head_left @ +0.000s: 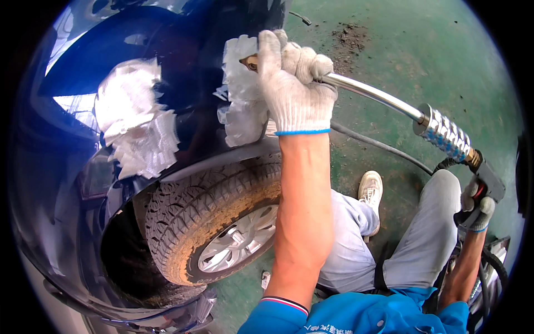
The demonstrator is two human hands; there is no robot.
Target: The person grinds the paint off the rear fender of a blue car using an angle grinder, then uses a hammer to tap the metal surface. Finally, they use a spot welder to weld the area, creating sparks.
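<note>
My left hand (pixel 297 89), in a white knitted glove with a blue cuff, is closed round the front end of a dent puller. The tool's brass-coloured tip (pixel 250 62) meets a ground, bare-metal patch (pixel 245 106) on the edge of a dark blue car panel (pixel 192 61). From that hand the puller's chrome shaft (pixel 378 93) runs right to a ribbed silver sliding weight (pixel 445 133) and a black pistol grip (pixel 492 181). My right hand (pixel 479 210), also gloved, is wrapped round that grip; its fingers are partly hidden.
A second bare-metal patch (pixel 139 119) shows farther left. Below sits the muddy tyre (pixel 183 222) with a silver wheel (pixel 239 239). A grey cable (pixel 384 146) crosses the green floor (pixel 423 61), where dirt (pixel 350 42) lies scattered. Black hoses (pixel 492 264) are at lower right.
</note>
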